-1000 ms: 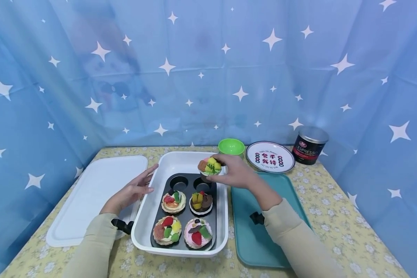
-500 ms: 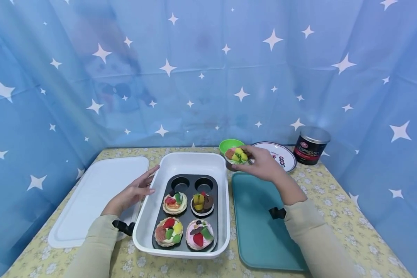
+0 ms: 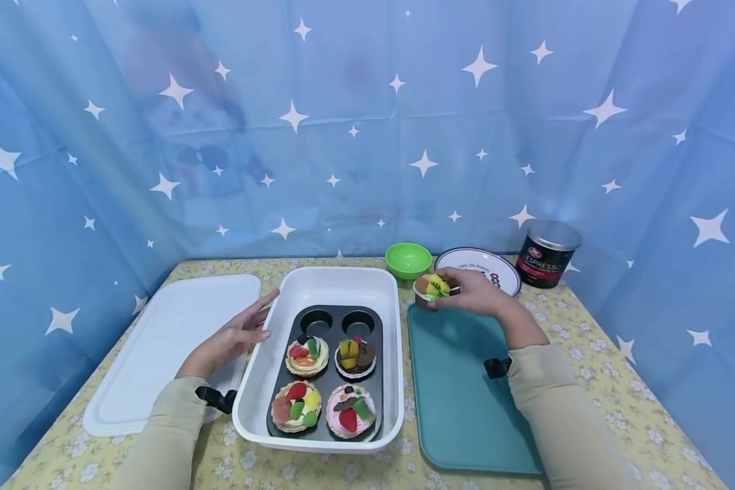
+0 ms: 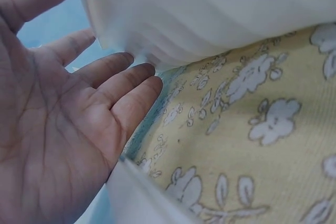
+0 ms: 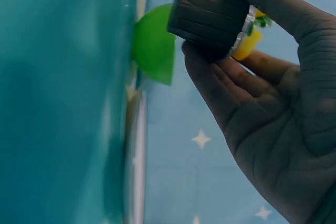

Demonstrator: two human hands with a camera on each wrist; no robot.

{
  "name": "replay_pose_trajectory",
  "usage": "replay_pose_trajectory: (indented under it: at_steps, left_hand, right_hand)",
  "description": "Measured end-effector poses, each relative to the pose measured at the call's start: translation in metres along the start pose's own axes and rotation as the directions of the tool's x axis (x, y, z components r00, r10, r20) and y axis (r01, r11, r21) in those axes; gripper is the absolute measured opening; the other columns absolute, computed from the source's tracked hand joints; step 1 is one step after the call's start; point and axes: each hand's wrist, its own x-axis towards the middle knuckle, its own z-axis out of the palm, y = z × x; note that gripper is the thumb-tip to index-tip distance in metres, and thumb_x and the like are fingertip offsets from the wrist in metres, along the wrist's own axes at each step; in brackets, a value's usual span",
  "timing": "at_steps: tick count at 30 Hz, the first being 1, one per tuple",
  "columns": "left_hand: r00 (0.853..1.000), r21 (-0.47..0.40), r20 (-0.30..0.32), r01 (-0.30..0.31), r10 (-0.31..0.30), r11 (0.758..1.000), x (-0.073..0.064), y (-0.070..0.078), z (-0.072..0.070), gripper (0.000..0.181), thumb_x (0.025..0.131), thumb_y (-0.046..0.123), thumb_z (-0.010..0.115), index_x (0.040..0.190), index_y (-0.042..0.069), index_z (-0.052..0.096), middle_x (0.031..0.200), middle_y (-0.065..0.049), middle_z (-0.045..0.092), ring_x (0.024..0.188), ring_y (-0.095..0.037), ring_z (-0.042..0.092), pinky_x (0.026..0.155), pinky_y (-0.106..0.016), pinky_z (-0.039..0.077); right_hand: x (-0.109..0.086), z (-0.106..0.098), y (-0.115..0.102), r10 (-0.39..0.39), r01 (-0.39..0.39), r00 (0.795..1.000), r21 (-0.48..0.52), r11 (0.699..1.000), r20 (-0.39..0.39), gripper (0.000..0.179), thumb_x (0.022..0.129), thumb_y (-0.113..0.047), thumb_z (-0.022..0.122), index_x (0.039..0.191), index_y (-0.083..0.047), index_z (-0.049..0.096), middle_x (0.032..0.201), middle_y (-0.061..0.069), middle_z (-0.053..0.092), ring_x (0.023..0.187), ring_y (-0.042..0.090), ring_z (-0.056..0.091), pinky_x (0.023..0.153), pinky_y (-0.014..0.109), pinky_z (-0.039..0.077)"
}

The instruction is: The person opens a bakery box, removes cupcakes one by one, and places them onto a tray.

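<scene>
My right hand (image 3: 474,292) pinches a cupcake (image 3: 430,291) with yellow fruit on top, over the far left corner of the teal tray (image 3: 465,388). In the right wrist view the brown cup (image 5: 207,14) of this cupcake sits between thumb and fingers. My left hand (image 3: 229,344) touches the left wall of a white bin (image 3: 337,275) with fairly straight fingers. Inside that bin lies a dark muffin pan (image 3: 337,313). Several fruit-topped cupcakes fill its nearer cups, such as a pink one (image 3: 350,412) and a chocolate one (image 3: 355,357); the two far cups are bare.
A white lid or tray (image 3: 165,354) lies at the left. Behind the teal tray are a green bowl (image 3: 407,258), a plate (image 3: 508,272) with printed characters, partly covered by my hand, and an espresso can (image 3: 548,255). A starry blue curtain (image 3: 367,102) backs the table.
My right hand has carried the cupcake from over the muffin pan rightward to the teal tray's far left corner, lower at the end. My left hand stays at the bin.
</scene>
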Motion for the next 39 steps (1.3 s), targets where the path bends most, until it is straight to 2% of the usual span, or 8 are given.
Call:
replay_pose_trajectory:
  at_steps: [3, 6, 9, 15, 26, 39]
  left_hand:
    - [1.000, 0.002, 0.002, 0.007, -0.007, 1.000, -0.001, 0.000, 0.000, 0.084, 0.097, 0.014, 0.060, 0.164, 0.028, 0.011, 0.167, -0.015, 0.012, 0.148, -0.045, 0.020, 0.109, -0.063, 0.034]
    - [1.000, 0.009, 0.006, 0.009, -0.009, 1.000, -0.002, 0.001, 0.000, 0.084, 0.097, 0.016, 0.061, 0.164, 0.028, 0.011, 0.167, -0.015, 0.012, 0.148, -0.045, 0.021, 0.108, -0.063, 0.035]
    - [1.000, 0.017, 0.002, 0.011, -0.011, 1.000, -0.002, 0.002, 0.000, 0.084, 0.097, 0.017, 0.061, 0.164, 0.030, 0.012, 0.167, -0.014, 0.012, 0.148, -0.045, 0.022, 0.108, -0.063, 0.035]
    - [1.000, 0.018, -0.008, 0.025, -0.024, 1.000, -0.003, 0.004, 0.000, 0.082, 0.097, 0.017, 0.061, 0.163, 0.034, 0.014, 0.168, -0.011, 0.013, 0.149, -0.042, 0.022, 0.111, -0.062, 0.032]
    - [1.000, 0.009, -0.002, 0.013, -0.013, 1.000, -0.002, 0.002, 0.002, 0.083, 0.098, 0.015, 0.060, 0.164, 0.028, 0.011, 0.167, -0.014, 0.013, 0.148, -0.044, 0.023, 0.107, -0.061, 0.039]
    - [1.000, 0.002, 0.000, 0.024, -0.024, 1.000, -0.003, 0.003, 0.002, 0.081, 0.099, 0.014, 0.059, 0.163, 0.035, 0.014, 0.168, -0.009, 0.012, 0.150, -0.039, 0.021, 0.113, -0.062, 0.029]
  right_hand:
    - [0.003, 0.009, 0.006, 0.010, -0.011, 0.998, 0.005, 1.000, 0.069, 0.062, 0.083, -0.038, 0.083, 0.134, -0.011, 0.060, 0.114, 0.006, 0.066, 0.100, 0.024, 0.062, 0.084, 0.043, 0.051]
    - [0.006, 0.017, 0.010, -0.003, 0.002, 0.995, 0.006, 1.000, 0.102, 0.059, 0.082, -0.036, 0.084, 0.130, -0.012, 0.061, 0.112, 0.004, 0.066, 0.097, 0.022, 0.061, 0.083, 0.041, 0.050]
    - [0.008, 0.024, 0.011, -0.018, 0.019, 0.995, -0.011, 1.000, 0.094, 0.056, 0.082, -0.037, 0.084, 0.128, -0.013, 0.061, 0.111, 0.004, 0.066, 0.096, 0.021, 0.060, 0.082, 0.042, 0.050]
    - [0.008, 0.028, 0.008, 0.000, 0.002, 0.997, -0.020, 1.000, 0.080, 0.057, 0.083, -0.039, 0.083, 0.128, -0.012, 0.060, 0.113, 0.007, 0.065, 0.099, 0.023, 0.061, 0.081, 0.044, 0.051]
    - [0.007, 0.027, 0.006, 0.001, 0.002, 0.996, -0.033, 0.999, 0.087, 0.060, 0.083, -0.039, 0.084, 0.130, -0.012, 0.058, 0.114, 0.007, 0.065, 0.098, 0.023, 0.061, 0.082, 0.044, 0.051]
    - [0.005, 0.022, 0.007, -0.023, 0.028, 0.992, -0.039, 0.999, 0.126, 0.064, 0.083, -0.044, 0.082, 0.133, -0.013, 0.058, 0.112, 0.003, 0.064, 0.096, 0.021, 0.060, 0.081, 0.043, 0.048]
